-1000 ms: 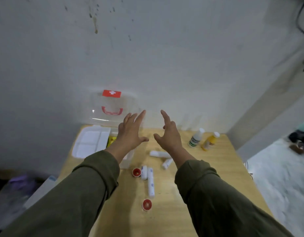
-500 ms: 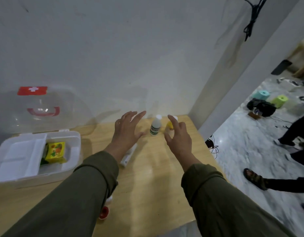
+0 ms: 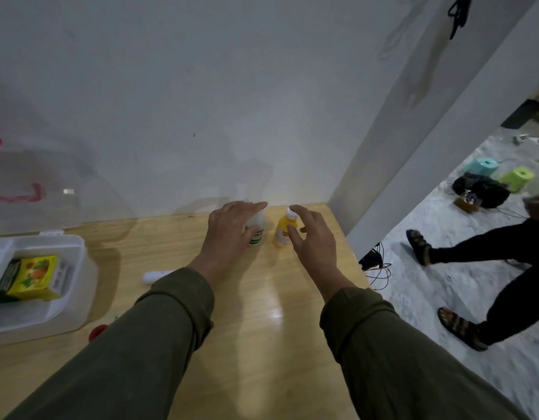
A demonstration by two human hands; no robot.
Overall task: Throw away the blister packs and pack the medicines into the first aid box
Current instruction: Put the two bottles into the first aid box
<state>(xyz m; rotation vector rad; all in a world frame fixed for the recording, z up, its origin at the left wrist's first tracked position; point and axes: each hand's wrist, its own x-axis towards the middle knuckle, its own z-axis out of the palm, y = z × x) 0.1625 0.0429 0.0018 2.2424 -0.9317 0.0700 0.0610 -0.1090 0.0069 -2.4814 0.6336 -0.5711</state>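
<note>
At the far right corner of the counter: a white bottle with a green-striped label and a yellow bottle stand upright side by side, close to the wall.
Left hand: its grip is spread and half curved around the white bottle; the thumb lies against the label, but the fingers have not closed.
Right hand: its grip is spread too, fingertips at the yellow bottle's cap and shoulder; whether they touch is hard to tell.
What has changed: half a second ago both hands hung short of the bottles; now each has arrived at one. The view has also swung right, so the box sits at the left edge.
Meaning for the task: I judge this the start of a two-handed pickup, with both bottles bound for the box.
First aid box: open on the counter, well apart to the left, its clear lid raised against the wall, a yellow carton already inside.
Other things: a white tube lies near the left sleeve, and a red cap shows beside that sleeve.
In the way: nothing between bottles and box except the tube, which lies low. No blister packs are visible.
Beyond the counter: a person's legs in sandals on the floor to the right.
</note>
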